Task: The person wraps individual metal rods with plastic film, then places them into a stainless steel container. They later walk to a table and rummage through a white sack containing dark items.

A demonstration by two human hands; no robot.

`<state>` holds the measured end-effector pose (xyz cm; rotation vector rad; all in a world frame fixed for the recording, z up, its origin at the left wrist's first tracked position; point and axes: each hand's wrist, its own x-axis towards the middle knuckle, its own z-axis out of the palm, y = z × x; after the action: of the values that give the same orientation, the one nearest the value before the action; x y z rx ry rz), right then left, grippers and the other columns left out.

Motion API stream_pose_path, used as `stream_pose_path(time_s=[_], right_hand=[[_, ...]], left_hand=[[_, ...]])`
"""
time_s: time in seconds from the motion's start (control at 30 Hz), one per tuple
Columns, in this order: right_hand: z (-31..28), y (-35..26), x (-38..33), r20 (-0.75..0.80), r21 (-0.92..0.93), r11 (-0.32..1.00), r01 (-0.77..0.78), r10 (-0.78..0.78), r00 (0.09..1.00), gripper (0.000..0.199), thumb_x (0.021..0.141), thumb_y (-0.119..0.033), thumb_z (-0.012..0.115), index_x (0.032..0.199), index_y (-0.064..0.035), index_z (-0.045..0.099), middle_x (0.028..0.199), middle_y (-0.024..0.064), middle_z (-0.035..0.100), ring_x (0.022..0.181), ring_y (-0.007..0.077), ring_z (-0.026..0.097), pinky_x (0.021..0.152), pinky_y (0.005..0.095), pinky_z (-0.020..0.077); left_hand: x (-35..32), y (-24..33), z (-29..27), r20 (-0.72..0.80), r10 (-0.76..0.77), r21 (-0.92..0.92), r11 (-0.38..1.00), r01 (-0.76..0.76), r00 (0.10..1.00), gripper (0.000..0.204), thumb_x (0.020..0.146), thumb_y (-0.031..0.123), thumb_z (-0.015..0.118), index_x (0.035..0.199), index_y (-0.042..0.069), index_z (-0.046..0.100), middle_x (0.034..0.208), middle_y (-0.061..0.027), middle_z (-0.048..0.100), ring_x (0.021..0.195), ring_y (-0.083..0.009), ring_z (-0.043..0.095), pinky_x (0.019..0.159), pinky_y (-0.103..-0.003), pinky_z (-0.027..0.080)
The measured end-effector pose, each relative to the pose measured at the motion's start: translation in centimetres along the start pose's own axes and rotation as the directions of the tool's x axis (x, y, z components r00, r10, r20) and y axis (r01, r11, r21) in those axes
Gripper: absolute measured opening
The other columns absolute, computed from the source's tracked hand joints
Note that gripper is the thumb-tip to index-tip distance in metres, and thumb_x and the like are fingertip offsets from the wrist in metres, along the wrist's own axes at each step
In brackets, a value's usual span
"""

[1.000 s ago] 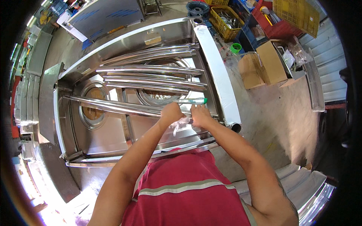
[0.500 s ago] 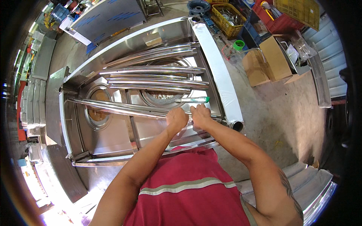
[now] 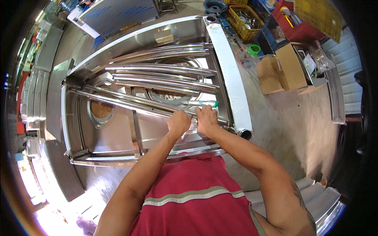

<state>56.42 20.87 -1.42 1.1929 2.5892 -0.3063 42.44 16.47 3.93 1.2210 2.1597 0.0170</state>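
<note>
A large stainless steel frame [image 3: 232, 78] with two round openings lies flat in front of me. A long steel bar [image 3: 130, 103] runs across it from the left toward my hands. My left hand [image 3: 178, 122] is closed on this bar, with a bit of clear film under its fingers. My right hand [image 3: 206, 117] grips the same bar just to the right, fingers curled over it. A white marker with a green cap [image 3: 201, 103] lies on the bar just beyond my right hand. Curved steel strips [image 3: 165, 70] lie further back.
Cardboard boxes [image 3: 281, 69] stand on the floor to the right, with a green cup [image 3: 254, 49], a yellow crate [image 3: 245, 19] and a red crate [image 3: 293, 21] behind them. Steel panels [image 3: 55, 98] lie at the left. A steel sheet [image 3: 327, 212] is at lower right.
Both hands stay on the bar and have shifted only slightly. The view has moved a little, nothing was let go.
</note>
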Motion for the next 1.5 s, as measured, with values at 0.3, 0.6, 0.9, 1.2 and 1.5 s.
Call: stream_pose_path(time_s=[0.3, 0.6, 0.9, 1.2, 1.5], right_hand=[[-0.9, 0.0, 0.1, 0.051, 0.015, 1.000, 0.001, -0.002, 0.999, 0.057, 0.068, -0.028, 0.082, 0.115, -0.0085, 0.056, 0.108, 0.0148, 0.062, 0.109, 0.0311, 0.059, 0.080, 0.0444, 0.0561], [-2.2, 2.1, 1.1, 0.357, 0.415, 0.909, 0.050, -0.213, 0.909, 0.069, 0.068, -0.023, 0.079, 0.127, 0.0012, 0.053, 0.103, 0.0276, 0.072, 0.098, 0.0447, 0.072, 0.088, 0.0527, 0.0571], [-1.5, 1.2, 0.2, 0.124, 0.398, 0.911, 0.108, -0.170, 0.978, 0.047, 0.069, -0.020, 0.085, 0.107, -0.0013, 0.066, 0.098, 0.0250, 0.073, 0.090, 0.0381, 0.073, 0.076, 0.0510, 0.0574], [-4.0, 4.6, 6.1, 0.564, 0.438, 0.899, 0.002, -0.277, 0.778, 0.046, 0.061, -0.022, 0.096, 0.091, 0.0026, 0.072, 0.064, 0.0107, 0.067, 0.051, 0.0187, 0.061, 0.047, 0.0367, 0.0462], [-5.3, 3.2, 3.1, 0.403, 0.724, 0.688, -0.047, -0.366, 0.839, 0.099, 0.059, -0.025, 0.096, 0.144, -0.0036, 0.050, 0.112, 0.0188, 0.070, 0.096, 0.0315, 0.070, 0.082, 0.0438, 0.0572]], left_hand=[[-1.1, -2.9, 2.3, -0.113, 0.336, 0.034, 0.942, -0.335, 0.935, 0.027, 0.092, 0.026, 0.061, 0.087, 0.001, 0.067, 0.093, -0.0217, 0.068, 0.091, -0.0434, 0.067, 0.081, -0.054, 0.053], [-3.9, -6.3, -0.3, -0.283, 0.578, 0.039, 0.804, -0.593, 0.765, 0.018, 0.096, 0.022, 0.064, 0.093, 0.005, 0.058, 0.092, -0.0136, 0.057, 0.089, -0.0390, 0.061, 0.075, -0.051, 0.051], [-3.0, -3.1, 0.4, -0.402, 0.395, -0.313, 0.789, -0.529, 0.826, 0.019, 0.101, 0.020, 0.062, 0.098, 0.003, 0.054, 0.089, -0.0163, 0.060, 0.083, -0.0358, 0.059, 0.076, -0.045, 0.051], [-5.0, -6.1, -0.6, -0.092, 0.387, -0.545, 0.751, -0.372, 0.917, 0.025, 0.105, 0.024, 0.059, 0.098, 0.003, 0.048, 0.078, -0.0122, 0.049, 0.073, -0.0224, 0.046, 0.068, -0.039, 0.043], [-6.2, -9.0, -2.8, -0.062, 0.389, -0.625, 0.703, -0.340, 0.919, 0.030, 0.105, 0.028, 0.060, 0.098, 0.002, 0.048, 0.077, -0.0123, 0.051, 0.072, -0.0217, 0.047, 0.069, -0.040, 0.045]])
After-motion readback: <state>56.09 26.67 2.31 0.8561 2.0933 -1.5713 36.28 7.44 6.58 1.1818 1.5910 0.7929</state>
